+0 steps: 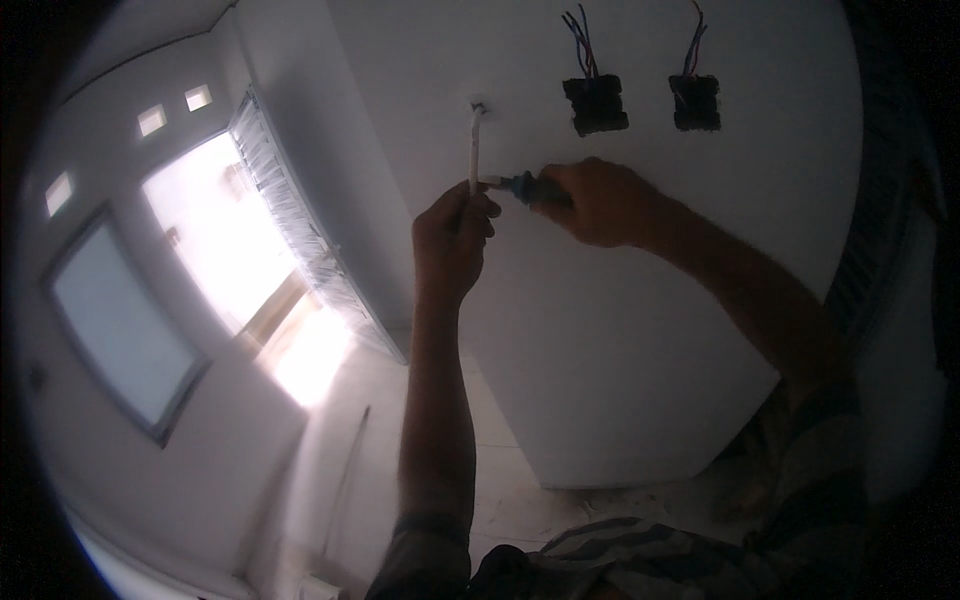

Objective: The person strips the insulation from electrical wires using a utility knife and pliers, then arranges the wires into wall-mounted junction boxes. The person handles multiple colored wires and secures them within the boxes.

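Note:
A white cable [475, 150] comes out of a small hole [478, 107] in the white wall and hangs down. My left hand [452, 245] is closed on its lower part, thumb and fingers pinching it. From the right, my right hand [605, 205] grips a blue-handled hand tool [522, 188] with a short, pale tip. That tip meets the cable just above my left fingers; whether it is a blade or jaws is too dark to tell.
Two dark square wall boxes [597, 105] [695, 103] have thin coloured wires [580, 40] sticking up from them. At left, an open door [310, 225] stands beside a bright doorway [215, 230], with a framed window [125, 320] nearby. A thin rod [347, 465] shows below the door.

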Demonstrator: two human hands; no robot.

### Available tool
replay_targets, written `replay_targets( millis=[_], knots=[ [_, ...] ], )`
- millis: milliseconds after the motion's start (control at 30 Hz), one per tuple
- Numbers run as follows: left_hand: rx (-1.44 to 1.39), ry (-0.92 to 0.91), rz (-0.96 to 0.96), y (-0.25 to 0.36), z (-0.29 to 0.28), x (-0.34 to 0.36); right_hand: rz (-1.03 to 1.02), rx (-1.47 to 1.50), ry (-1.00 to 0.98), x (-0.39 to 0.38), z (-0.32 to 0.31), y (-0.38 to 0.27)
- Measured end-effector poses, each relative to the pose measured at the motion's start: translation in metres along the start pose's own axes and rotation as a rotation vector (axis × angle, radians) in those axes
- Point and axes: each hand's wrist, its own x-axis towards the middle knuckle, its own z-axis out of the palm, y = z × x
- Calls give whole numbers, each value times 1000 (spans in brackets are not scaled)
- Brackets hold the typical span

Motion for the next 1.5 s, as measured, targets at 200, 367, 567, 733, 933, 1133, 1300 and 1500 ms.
replay_targets(
  millis=[200, 367, 567, 733, 933, 1133, 1300, 1500],
  knots=[
    [54, 205, -140, 13, 3, -1, -93, 134, 23, 4, 19, 2],
    [164, 169, -59, 9, -6, 2, -90, 244, 48, 6, 32, 2],
    [189, 103, -51, 14, -7, 2, -62, 338, 23, 2, 32, 2],
    [240, 49, -35, 15, -11, 3, -85, 345, -3, 0, 26, 1],
    [293, 29, -41, 20, -14, 5, -78, 396, 70, 2, 41, 3],
    [877, 157, 394, 7, -4, 6, -106, 505, 99, 3, 56, -3],
    [854, 42, 463, 5, -7, 9, -85, 721, 99, 6, 74, -6],
    [723, -117, 44, 2, -16, 18, -66, 780, 58, -4, 68, -2]
  ],
)
